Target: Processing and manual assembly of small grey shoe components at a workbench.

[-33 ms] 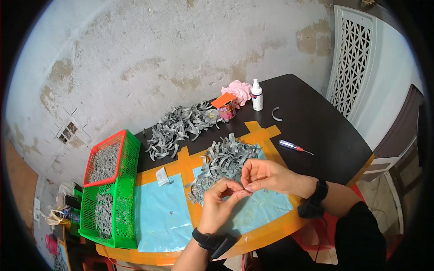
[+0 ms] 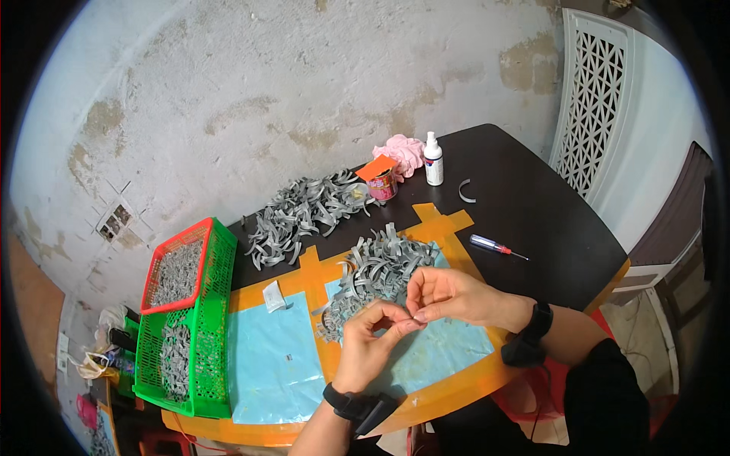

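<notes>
My left hand and my right hand meet fingertip to fingertip over the front of the table. Both are closed in a pinch. Whatever sits between the fingertips is small and mostly covered, so I cannot name it. Just beyond them lies a heap of curved grey strips, with smaller grey pieces along its near left side. Under my hands is a light blue sheet, held down with orange tape. One tiny piece lies alone on the left blue sheet.
Green basket and red-rimmed basket, both holding grey pieces, stand left. Behind are more grey strips, a tin, pink cloth and a white spray bottle. A screwdriver and single strip lie right; a white packet, left.
</notes>
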A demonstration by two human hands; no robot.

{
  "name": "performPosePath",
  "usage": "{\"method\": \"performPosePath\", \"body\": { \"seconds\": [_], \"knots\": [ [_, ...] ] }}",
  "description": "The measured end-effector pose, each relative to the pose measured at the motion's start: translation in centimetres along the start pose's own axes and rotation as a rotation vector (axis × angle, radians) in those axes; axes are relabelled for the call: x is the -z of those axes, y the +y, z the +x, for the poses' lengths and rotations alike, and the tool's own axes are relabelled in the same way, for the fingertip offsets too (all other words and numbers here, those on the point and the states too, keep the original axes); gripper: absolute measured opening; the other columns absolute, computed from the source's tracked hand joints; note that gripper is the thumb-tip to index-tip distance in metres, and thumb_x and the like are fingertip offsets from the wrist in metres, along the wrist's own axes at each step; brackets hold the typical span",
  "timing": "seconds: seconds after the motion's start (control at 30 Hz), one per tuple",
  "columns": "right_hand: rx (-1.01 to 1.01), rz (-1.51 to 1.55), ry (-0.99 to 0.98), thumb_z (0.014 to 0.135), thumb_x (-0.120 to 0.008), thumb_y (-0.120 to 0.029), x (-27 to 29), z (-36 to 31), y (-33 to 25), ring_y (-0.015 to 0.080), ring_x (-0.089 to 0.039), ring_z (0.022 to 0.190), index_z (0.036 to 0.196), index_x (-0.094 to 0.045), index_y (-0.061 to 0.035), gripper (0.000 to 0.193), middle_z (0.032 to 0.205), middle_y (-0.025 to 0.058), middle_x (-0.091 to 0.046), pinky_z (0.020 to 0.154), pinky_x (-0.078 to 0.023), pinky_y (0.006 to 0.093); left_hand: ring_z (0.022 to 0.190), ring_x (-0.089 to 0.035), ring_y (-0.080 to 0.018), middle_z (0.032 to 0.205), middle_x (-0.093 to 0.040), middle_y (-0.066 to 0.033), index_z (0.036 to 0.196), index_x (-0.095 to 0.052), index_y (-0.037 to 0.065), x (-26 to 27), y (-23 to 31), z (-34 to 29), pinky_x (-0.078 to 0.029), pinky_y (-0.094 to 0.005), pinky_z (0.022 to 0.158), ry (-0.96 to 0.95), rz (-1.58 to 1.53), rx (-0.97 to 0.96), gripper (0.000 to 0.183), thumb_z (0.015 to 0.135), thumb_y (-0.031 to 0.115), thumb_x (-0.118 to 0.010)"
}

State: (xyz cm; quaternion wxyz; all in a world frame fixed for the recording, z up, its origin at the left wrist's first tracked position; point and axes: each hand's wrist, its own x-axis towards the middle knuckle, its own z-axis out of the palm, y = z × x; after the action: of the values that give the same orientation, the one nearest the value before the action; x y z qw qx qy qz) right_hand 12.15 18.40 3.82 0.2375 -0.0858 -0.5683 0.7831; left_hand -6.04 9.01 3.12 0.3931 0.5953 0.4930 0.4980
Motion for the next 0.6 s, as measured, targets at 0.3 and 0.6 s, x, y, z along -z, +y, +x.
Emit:
{"method": "performPosePath", "body": {
  "seconds": [0.3, 0.6],
  "knots": [
    [0.076, -0.178, 0.1, 0.086, -0.059, -0.002, -0.2, 0.1, -1.7, 0.0127, -0.059, 0.081, 0.098, -0.051, -0.001, 0.014, 0.088, 0.0048, -0.059, 0.074, -0.048, 0.0271, 0.076, -0.061, -0.0123, 0.084, -0.063, -0.0048, 0.089, -0.058, 0.003, 0.5, 1.0, 0.0, -0.051, -0.0256, 0.067, 0.084, -0.392, 0.106, 0.002, 0.088, 0.003, -0.061],
    [0.437, -1.324, 0.366, 0.078, -0.066, -0.005, 3.8, 0.5, -0.2, 0.0244, -0.054, 0.095, 0.097, -0.063, -0.0047, 0.019, 0.098, 0.0055, -0.057, 0.08, -0.046, 0.0359, 0.057, -0.045, -0.0059, 0.069, -0.047, 0.0014, 0.086, -0.052, 0.005, 14.1, 7.2, -3.9, -0.039, -0.0208, 0.051, 0.713, 0.448, -0.287, 0.012, 0.095, 0.012, -0.052]
  ]
}}
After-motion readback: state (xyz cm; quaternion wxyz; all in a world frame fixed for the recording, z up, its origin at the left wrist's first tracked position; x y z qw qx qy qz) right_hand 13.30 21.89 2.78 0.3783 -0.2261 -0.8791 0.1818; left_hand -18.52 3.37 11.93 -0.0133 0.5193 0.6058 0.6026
